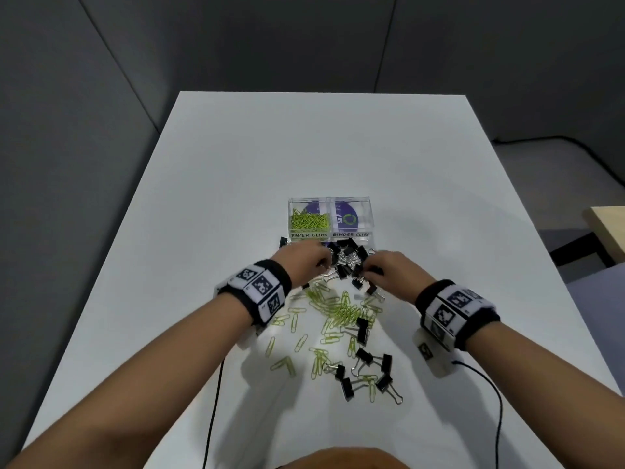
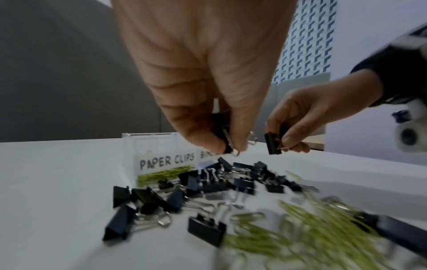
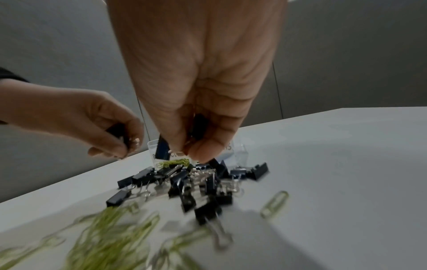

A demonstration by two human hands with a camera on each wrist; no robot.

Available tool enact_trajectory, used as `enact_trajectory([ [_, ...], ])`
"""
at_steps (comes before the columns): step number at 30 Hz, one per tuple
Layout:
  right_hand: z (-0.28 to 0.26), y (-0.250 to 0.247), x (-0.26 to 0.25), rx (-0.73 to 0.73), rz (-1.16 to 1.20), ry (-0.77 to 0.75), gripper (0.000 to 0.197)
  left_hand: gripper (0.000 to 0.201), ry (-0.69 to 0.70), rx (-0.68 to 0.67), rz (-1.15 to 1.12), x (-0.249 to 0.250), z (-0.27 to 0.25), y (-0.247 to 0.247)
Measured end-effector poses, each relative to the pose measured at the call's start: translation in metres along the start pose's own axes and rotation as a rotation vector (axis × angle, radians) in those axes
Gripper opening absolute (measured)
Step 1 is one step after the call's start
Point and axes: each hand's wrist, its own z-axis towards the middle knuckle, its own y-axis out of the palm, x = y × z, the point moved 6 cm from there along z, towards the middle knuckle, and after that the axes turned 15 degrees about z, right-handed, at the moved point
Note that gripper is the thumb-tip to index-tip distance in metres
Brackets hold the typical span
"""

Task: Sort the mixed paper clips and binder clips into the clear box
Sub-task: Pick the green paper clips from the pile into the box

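Starting big: the white table (image 1: 236,157) carries everything, and the clear box (image 1: 329,201) is the landmark, with two compartments labelled PAPER CLIPS and BINDER CLIPS. The paper clip side already has a pile of green clips in it; the binder clip side looks empty as far as I can tell, just the purple print showing through the bottom. Right in front of the box, on the person's side, sits a heap of black binder clips (image 1: 348,262), and nearer the person than that heap is a spread of green paper clips (image 1: 338,309) with a few more black binder clips mixed in at the near end. Both hands are over the heap just in front of the box. The left hand (image 1: 306,262) has its thumb and fingers curled tight, pinching one binder clip (image 2: 223,131); the right hand (image 1: 394,270) is doing the same with another binder clip (image 2: 272,143), which hangs from its fingertips. So I'd say this is the binder clip stage, pick-up part, not the drop yet. Next move, I reckon: carry both clips forward over the near wall and let go above the BINDER CLIPS half, which is on the right of the box, so the left hand needs to cross past the paper clip side without dropping early.
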Motion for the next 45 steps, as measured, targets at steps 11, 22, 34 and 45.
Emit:
enact_trajectory([
  [11, 0.032, -0.015, -0.006, 0.166, 0.035, -0.013, 0.029, 0.032, -0.057, 0.260, 0.184, -0.006, 0.033, -0.022],
  [22, -0.026, -0.005, 0.072, 0.055, -0.164, 0.216, 0.022, 0.031, 0.139, -0.026, 0.273, -0.011, -0.013, 0.046],
  [34, -0.021, 0.029, 0.049, -0.004, -0.124, 0.261, 0.007, 0.048, 0.157, 0.038, 0.217, 0.011, -0.031, 0.062],
  [45, -0.026, 0.052, 0.022, -0.067, 0.071, 0.155, 0.013, 0.034, 0.201, 0.095, 0.168, 0.026, -0.038, 0.078],
])
